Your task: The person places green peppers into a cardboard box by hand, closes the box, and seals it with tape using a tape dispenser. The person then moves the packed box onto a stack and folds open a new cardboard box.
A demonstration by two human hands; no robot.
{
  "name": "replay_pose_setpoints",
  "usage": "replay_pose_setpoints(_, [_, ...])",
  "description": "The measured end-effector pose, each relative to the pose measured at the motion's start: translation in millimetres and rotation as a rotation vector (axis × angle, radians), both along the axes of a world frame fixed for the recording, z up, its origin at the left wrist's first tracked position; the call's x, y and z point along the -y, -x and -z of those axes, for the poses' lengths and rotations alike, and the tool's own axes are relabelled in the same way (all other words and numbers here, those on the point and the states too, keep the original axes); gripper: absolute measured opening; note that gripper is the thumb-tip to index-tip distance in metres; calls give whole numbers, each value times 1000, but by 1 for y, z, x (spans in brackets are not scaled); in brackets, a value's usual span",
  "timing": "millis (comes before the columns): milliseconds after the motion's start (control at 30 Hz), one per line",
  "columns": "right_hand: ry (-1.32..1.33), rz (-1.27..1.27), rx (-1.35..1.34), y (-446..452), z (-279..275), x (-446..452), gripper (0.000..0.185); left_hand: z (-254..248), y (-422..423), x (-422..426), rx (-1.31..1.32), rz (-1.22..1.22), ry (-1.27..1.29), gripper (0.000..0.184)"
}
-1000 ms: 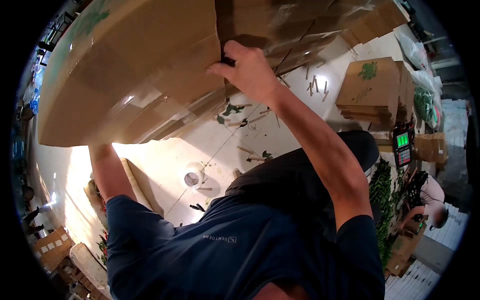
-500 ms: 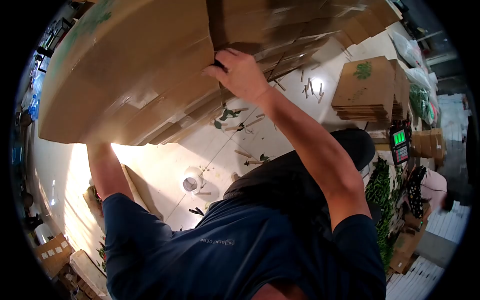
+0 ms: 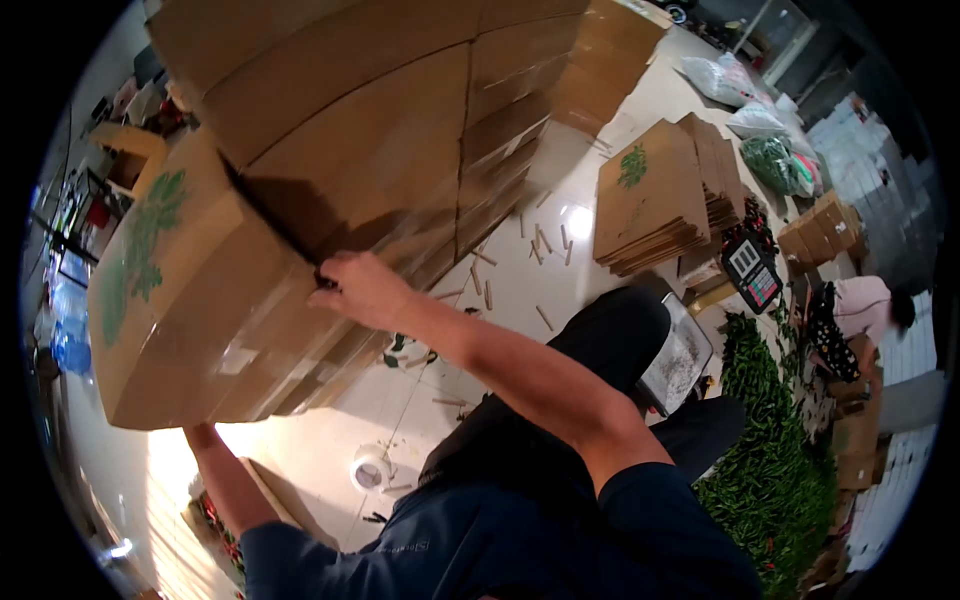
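My right hand (image 3: pixel 360 288) grips the near upper edge of a large cardboard box (image 3: pixel 215 320) with a green leaf print, fingers bent over the edge and thumb on the near side. My left forearm goes up behind the lower left end of this box, which hides my left hand. Close behind the box stand more tall cardboard boxes (image 3: pixel 370 130), side by side. Several short brown sticks (image 3: pixel 540 240) and some green leaves lie on the floor below the boxes.
Around my legs are a roll of tape (image 3: pixel 369 474), a metal scale (image 3: pixel 678 360) with its display (image 3: pixel 750 272), flattened cartons (image 3: pixel 650 195) and a heap of green chillies (image 3: pixel 765 460). Another person (image 3: pixel 860 320) crouches at right, near white bags (image 3: pixel 720 80).
The held box and my right hand have shifted down and left in the view, and more boxes show behind it. The camera view has turned; the scale and chilli heap show more.
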State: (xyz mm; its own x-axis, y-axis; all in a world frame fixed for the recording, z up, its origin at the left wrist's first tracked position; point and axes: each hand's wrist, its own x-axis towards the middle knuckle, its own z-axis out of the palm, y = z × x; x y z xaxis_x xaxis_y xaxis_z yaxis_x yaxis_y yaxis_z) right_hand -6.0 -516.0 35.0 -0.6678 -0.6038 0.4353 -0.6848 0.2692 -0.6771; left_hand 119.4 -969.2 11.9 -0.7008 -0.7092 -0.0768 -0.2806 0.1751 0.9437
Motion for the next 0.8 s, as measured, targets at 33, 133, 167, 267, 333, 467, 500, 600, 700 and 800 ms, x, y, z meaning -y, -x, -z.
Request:
replay_pose_setpoints(33, [7, -4, -13, 1, -1, 2, 37, -1, -1, 1, 4, -2, 1, 50])
replay_pose_setpoints(133, [15, -1, 67, 4, -6, 1, 36, -2, -6, 6, 18, -10, 6, 50])
replay_pose_setpoints(167, [70, -41, -25, 13, 5, 5, 36, -3, -7, 7, 17, -16, 5, 49])
replay_pose_setpoints(267, [81, -22, 43, 11, -1, 3, 35, -2, -13, 14, 33, -30, 10, 49])
replay_pose_setpoints(333, [87, -16, 30, 11, -1, 6, 33, -8, -16, 20, 45, -29, 22, 49])
replay_pose_setpoints(467, [5, -29, -37, 5, 15, -5, 28, -19, -29, 32, 105, -32, 74, 48])
replay_pose_setpoints(500, [-39, -37, -75, 4, 20, -10, 27, -25, -37, 43, 121, -33, 105, 48])
replay_pose_setpoints(600, [-221, -50, -37, -10, 25, -78, 22, -75, -41, 73, 67, -51, 296, 48])
replay_pose_setpoints(700, [-240, 12, 38, -13, 30, -176, 20, -172, -17, 37, -151, -16, 445, 48])
replay_pose_setpoints(800, [-117, 282, 175, -23, 14, -266, 16, -274, 47, -52, -401, 157, 508, 47])
